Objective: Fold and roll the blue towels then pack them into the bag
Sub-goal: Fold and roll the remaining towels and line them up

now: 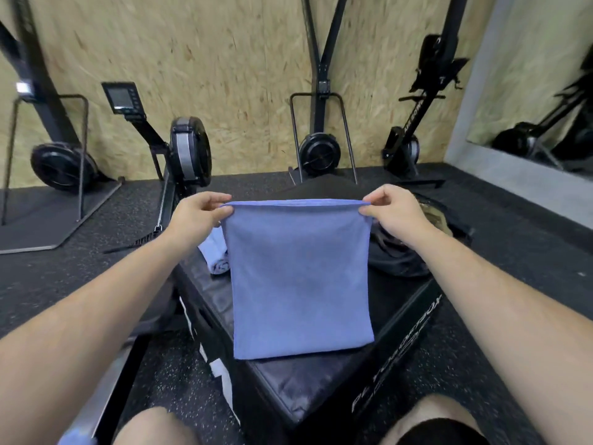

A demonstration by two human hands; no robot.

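A blue towel point(301, 281), folded double, hangs in the air over a black padded box point(308, 387). My left hand point(199, 215) pinches its top left corner and my right hand point(393, 208) pinches its top right corner, stretching the top edge level. The towel's bottom edge hovers just above or touches the box top; I cannot tell which. Behind the hanging towel, a rolled blue towel point(216, 255) lies on the box at the left. A black bag point(404, 248) sits on the box's far right corner, partly hidden by my right wrist.
The box stands on a dark speckled rubber floor point(48, 284). Several black rowing machines point(189, 152) stand along the chipboard wall behind. A mirror point(539, 91) hangs at the right. My knees show at the bottom edge.
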